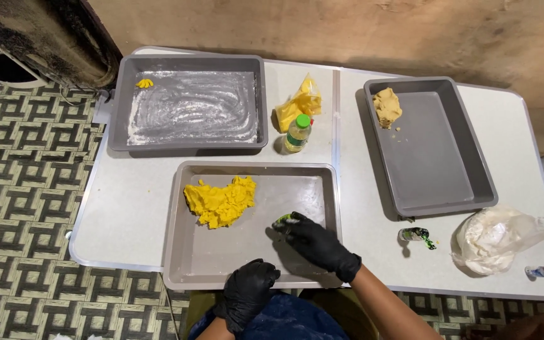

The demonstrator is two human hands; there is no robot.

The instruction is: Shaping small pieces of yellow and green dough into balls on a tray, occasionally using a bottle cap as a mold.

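Green-smeared tube in right hand, grey tray

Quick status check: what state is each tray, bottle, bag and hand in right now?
Near tray: holds crumbly yellow dough.
Far-left tray: floured, one yellow scrap.
Right tray: beige dough lump in far corner.
Oil bottle: upright, capped.
Flour bag: open, lying.
Green tube: lying on table.
Right hand: gloved, holding a small green-smeared thing.
Left hand: gloved, on tray rim.

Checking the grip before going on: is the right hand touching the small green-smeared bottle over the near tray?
Touching. The head view shows the right hand with its gloved fingers closed around the small bottle, above the near tray.
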